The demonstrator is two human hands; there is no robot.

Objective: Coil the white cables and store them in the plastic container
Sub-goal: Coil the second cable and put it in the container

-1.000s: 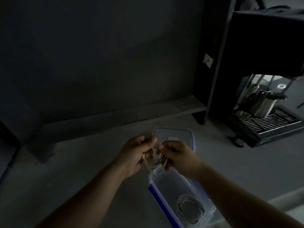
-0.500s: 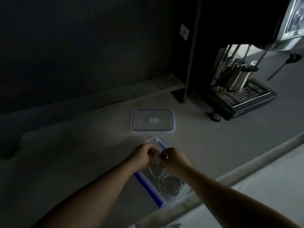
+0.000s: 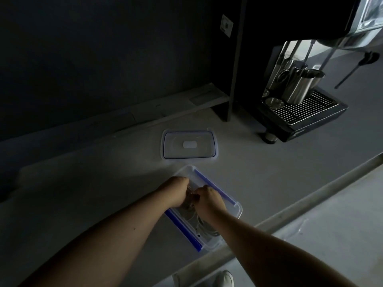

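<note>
We see the white cable coil (image 3: 189, 200) held low inside the plastic container (image 3: 236, 212), pinched between both hands at the container's far half, though the dim light blurs its loops. Our left hand (image 3: 178, 190) closes its grip on the coil from the container's left side, fingers curled down over it. Our right hand (image 3: 207, 198) grips the same coil from the container's right side, knuckles up, touching or nearly touching the left hand. Nearer us in the container lies a second coiled cable (image 3: 204, 226), resting on the floor of the box and partly hidden under the right forearm. The container is a clear rectangular box with blue strips along its two long edges, sitting at an angle on the grey desk (image 3: 103, 183), close to the desk's front edge. Just beyond the container, apart from it, its clear lid (image 3: 189, 147) lies flat on the desk, with a pale patch at its centre. Well beyond the container and to its right stands a dark coffee machine (image 3: 300, 104) with a metal drip grille, and a steel jug (image 3: 300, 85) stands on that grille. Below the container, past the desk's front edge, we make out a light-coloured shoe (image 3: 224, 279) on the floor.
</note>
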